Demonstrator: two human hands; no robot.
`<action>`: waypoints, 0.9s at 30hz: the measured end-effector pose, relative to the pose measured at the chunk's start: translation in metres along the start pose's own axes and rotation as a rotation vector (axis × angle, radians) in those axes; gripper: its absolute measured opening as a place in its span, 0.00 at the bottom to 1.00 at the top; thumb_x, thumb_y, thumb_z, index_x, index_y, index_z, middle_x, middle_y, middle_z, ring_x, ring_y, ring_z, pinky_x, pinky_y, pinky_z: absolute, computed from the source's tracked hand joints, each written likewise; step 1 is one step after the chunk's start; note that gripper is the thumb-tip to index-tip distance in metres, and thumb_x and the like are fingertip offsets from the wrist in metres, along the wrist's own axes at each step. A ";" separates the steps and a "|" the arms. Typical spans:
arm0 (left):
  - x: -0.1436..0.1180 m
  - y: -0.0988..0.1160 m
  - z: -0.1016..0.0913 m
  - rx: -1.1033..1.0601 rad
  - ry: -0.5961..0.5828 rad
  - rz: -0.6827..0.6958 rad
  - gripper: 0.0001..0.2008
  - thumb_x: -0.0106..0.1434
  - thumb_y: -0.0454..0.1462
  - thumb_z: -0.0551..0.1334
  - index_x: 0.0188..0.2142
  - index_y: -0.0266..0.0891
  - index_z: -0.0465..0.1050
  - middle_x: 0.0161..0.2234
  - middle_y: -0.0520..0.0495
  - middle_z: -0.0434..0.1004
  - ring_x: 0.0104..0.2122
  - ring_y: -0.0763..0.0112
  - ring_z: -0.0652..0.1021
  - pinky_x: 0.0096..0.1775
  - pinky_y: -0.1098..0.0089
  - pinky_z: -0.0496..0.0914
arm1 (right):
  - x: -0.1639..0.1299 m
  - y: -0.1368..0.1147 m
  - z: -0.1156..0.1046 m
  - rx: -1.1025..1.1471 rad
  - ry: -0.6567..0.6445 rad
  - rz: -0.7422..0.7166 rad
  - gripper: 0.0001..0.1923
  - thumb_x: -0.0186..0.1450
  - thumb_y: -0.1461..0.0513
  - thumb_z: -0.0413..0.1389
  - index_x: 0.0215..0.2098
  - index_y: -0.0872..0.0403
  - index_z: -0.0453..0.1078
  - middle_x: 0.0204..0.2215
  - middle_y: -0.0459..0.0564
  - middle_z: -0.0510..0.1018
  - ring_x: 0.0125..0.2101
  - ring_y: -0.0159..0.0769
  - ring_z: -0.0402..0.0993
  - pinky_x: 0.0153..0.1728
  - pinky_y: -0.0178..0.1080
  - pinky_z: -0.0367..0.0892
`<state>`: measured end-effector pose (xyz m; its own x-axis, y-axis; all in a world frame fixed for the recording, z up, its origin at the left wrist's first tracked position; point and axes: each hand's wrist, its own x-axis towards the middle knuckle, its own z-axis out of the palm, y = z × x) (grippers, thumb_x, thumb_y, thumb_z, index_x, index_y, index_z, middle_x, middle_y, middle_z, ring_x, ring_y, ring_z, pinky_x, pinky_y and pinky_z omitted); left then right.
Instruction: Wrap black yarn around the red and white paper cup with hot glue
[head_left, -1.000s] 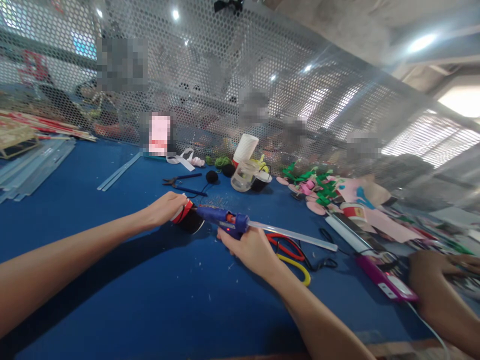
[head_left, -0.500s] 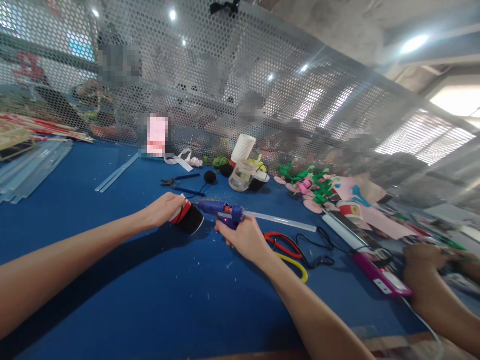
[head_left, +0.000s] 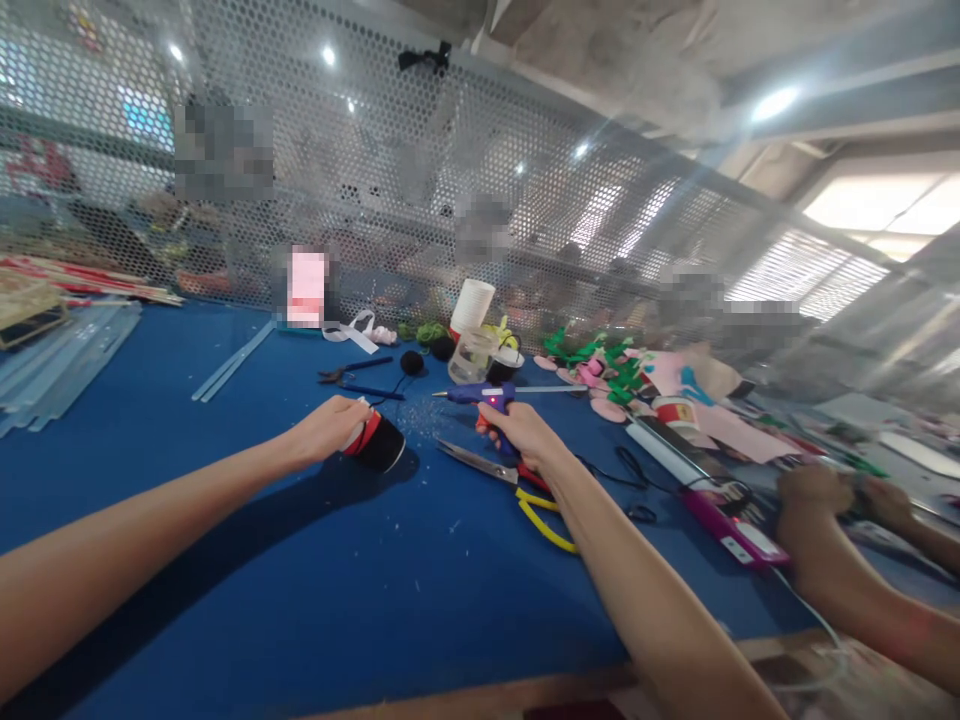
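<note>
My left hand [head_left: 339,425] is closed around a paper cup [head_left: 381,445], tilted on its side, with black yarn wound over much of its red and white wall. My right hand [head_left: 517,430] grips a blue hot glue gun [head_left: 480,394] by its handle, its nozzle pointing left and a clear glue stick [head_left: 551,389] out of its back. The nozzle is apart from the cup. Just below the gun lie scissors [head_left: 480,460] with red and yellow handles, partly behind my right wrist. Beyond the cup are blue-handled pliers [head_left: 352,377] and a black yarn ball [head_left: 412,362].
A clear jar [head_left: 471,357] and stacked white cups [head_left: 474,305] stand near the perforated metal screen [head_left: 405,200]. To the right are green and pink craft pieces [head_left: 600,367], a purple power strip [head_left: 739,530] and another person's arm [head_left: 840,560]. Clear glue sticks [head_left: 67,365] lie left.
My right hand has drawn the glue gun away from the cup, to the right and farther back. The scissors' blades now show. My left hand still holds the cup in nearly the same place.
</note>
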<state>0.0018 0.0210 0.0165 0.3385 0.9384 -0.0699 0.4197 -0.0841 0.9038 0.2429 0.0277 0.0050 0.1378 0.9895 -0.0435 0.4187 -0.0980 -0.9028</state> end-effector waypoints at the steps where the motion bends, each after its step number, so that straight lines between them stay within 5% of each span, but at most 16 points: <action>1: 0.000 0.001 0.000 -0.001 0.004 0.002 0.14 0.51 0.41 0.48 0.14 0.37 0.58 0.14 0.55 0.57 0.17 0.76 0.58 0.22 0.74 0.52 | 0.003 0.002 -0.001 -0.026 0.004 0.019 0.15 0.54 0.59 0.51 0.15 0.60 0.64 0.13 0.48 0.69 0.12 0.23 0.59 0.13 0.28 0.57; 8: 0.008 0.001 0.000 -0.033 -0.003 -0.002 0.13 0.50 0.40 0.49 0.15 0.37 0.63 0.16 0.54 0.64 0.19 0.74 0.64 0.25 0.73 0.58 | 0.021 0.017 -0.004 -0.277 0.075 0.043 0.18 0.54 0.58 0.51 0.10 0.56 0.60 0.08 0.47 0.66 0.11 0.28 0.63 0.17 0.32 0.60; 12: 0.009 0.006 0.002 -0.051 -0.010 0.015 0.13 0.51 0.39 0.49 0.17 0.36 0.66 0.18 0.52 0.67 0.21 0.72 0.67 0.28 0.73 0.60 | 0.024 0.018 -0.004 -0.417 0.171 -0.011 0.16 0.52 0.59 0.54 0.09 0.56 0.62 0.12 0.53 0.70 0.25 0.39 0.71 0.27 0.36 0.61; 16: 0.001 0.011 0.007 -0.091 -0.010 0.044 0.14 0.52 0.38 0.48 0.16 0.36 0.65 0.17 0.51 0.68 0.19 0.73 0.67 0.26 0.74 0.61 | 0.013 0.003 0.004 -0.456 0.204 -0.116 0.13 0.55 0.59 0.51 0.16 0.57 0.68 0.25 0.59 0.74 0.38 0.42 0.68 0.35 0.38 0.60; 21: -0.011 0.008 0.017 -0.147 -0.075 0.044 0.14 0.52 0.40 0.48 0.18 0.36 0.64 0.14 0.54 0.62 0.16 0.77 0.61 0.21 0.75 0.56 | -0.008 -0.024 0.037 -0.361 -0.073 -0.251 0.22 0.60 0.52 0.42 0.24 0.55 0.72 0.26 0.52 0.76 0.31 0.33 0.71 0.33 0.34 0.61; 23: -0.014 0.005 0.021 -0.151 -0.080 0.044 0.13 0.52 0.41 0.49 0.19 0.35 0.63 0.14 0.55 0.60 0.16 0.77 0.60 0.21 0.75 0.54 | -0.013 -0.030 0.054 -0.173 -0.298 -0.251 0.25 0.60 0.51 0.39 0.27 0.56 0.72 0.28 0.51 0.76 0.31 0.31 0.70 0.31 0.32 0.62; 25: -0.015 0.001 0.023 -0.153 -0.093 0.048 0.14 0.52 0.42 0.49 0.19 0.35 0.63 0.15 0.56 0.59 0.17 0.78 0.59 0.21 0.75 0.53 | -0.014 -0.033 0.068 0.021 -0.429 -0.216 0.23 0.59 0.51 0.42 0.29 0.57 0.72 0.28 0.50 0.76 0.30 0.30 0.70 0.31 0.33 0.62; 27: -0.016 -0.003 0.024 -0.151 -0.110 0.046 0.13 0.52 0.42 0.50 0.20 0.35 0.63 0.15 0.56 0.58 0.17 0.78 0.58 0.22 0.75 0.53 | -0.014 -0.035 0.077 0.179 -0.428 -0.201 0.17 0.55 0.53 0.49 0.28 0.57 0.71 0.26 0.49 0.75 0.27 0.28 0.68 0.31 0.33 0.62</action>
<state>0.0152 -0.0020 0.0050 0.4483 0.8915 -0.0654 0.2730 -0.0668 0.9597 0.1570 0.0250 0.0040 -0.3254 0.9456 0.0009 0.2336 0.0813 -0.9689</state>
